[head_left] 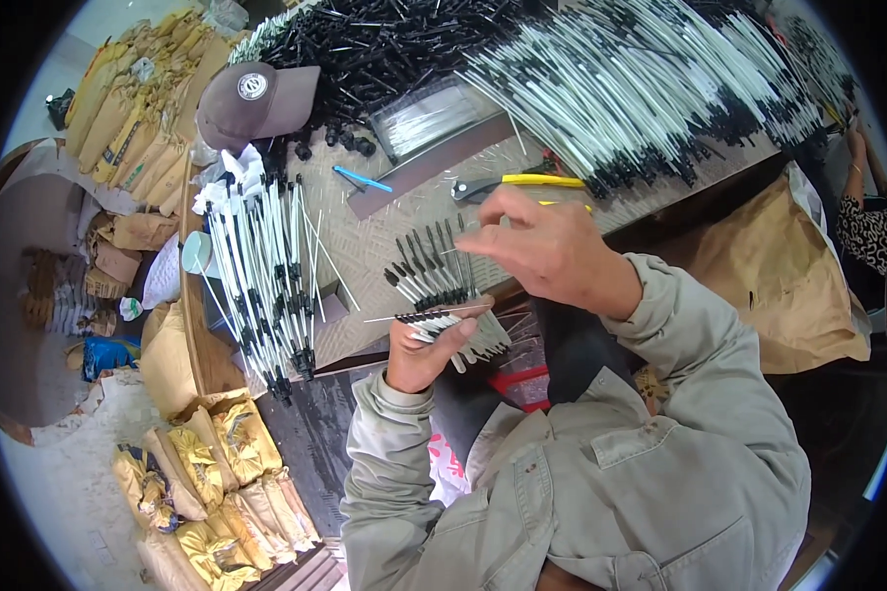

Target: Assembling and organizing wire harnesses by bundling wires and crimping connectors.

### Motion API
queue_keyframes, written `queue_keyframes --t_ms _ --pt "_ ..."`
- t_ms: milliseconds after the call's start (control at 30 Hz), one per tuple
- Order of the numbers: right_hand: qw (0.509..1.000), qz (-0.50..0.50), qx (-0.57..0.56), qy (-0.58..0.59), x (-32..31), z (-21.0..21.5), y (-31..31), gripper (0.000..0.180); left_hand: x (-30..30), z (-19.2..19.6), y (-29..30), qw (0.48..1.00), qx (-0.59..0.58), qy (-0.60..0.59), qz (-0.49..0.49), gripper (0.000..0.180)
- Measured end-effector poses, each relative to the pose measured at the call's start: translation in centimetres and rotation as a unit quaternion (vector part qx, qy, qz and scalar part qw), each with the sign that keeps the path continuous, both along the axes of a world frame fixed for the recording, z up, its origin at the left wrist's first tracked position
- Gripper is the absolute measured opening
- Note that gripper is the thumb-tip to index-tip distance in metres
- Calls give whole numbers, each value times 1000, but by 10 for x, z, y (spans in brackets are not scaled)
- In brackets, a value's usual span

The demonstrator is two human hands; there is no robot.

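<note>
Here, left fingers clasp rods, right fingers pinch a sliver, and a tray holds pale strips.

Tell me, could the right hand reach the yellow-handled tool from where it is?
Probably yes: the right hand appears close to the yellow-handled tool, whose upper handle lies uncovered. The fingertips seem to pinch a thin piece, though, which might need putting down first.

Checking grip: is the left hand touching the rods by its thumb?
Touching: the head view shows the left hand holding the rods under its thumb.
</note>
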State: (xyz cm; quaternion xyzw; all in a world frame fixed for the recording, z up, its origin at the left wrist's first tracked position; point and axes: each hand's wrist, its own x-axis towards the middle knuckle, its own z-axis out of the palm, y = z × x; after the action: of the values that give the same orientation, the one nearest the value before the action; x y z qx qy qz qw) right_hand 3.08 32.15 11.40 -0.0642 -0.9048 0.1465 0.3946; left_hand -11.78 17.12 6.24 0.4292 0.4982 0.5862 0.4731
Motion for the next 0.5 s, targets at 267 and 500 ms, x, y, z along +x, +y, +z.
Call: queue_keyframes --t_ms 267,500 --pt "1000 -21 0 7 -3 -6 -2 30 0 -2 1 1000 13 20 -2 22" --pt "999 -33 -7 -4 -3 -2 -4 28 1 0 1 999 10 32 1 22"
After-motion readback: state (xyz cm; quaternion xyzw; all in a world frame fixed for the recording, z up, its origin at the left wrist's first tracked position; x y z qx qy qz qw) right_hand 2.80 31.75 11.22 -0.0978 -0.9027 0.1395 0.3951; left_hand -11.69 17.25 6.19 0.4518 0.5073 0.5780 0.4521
